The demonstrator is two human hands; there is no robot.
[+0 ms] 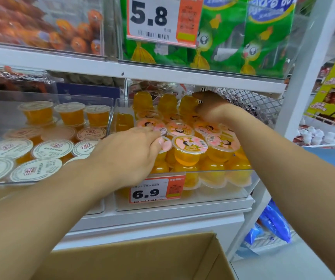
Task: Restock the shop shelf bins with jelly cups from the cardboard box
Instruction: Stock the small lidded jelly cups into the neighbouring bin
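Head-camera view, looking down at a white shop shelf. The landmark is a clear plastic bin (184, 201) with a 6.9 price tag (156, 190) on its front wall; it is piled high with orange jelly cups (188, 150) sealed with pink cartoon lids.

Both arms reach into this bin. The left hand (130, 152) lies over the bin's front left corner, thumb and fingertips pinching the rim of a pink-lidded cup (165, 145) there. The right hand (210, 108) is at the bin's back, near a wire mesh panel (247, 102); its fingers curl down among the rear cups — whether they hold one cannot be told.

Left of the bin sits a second clear bin (47, 183) of white-lidded jelly cups (52, 148), untouched.

Below the bin, at the frame's bottom, is the open cardboard box (142, 257) — its contents are hidden. It lies toward the person, beneath both forearms, so either hand must draw back and down to reach it; the left hand looks nearer.
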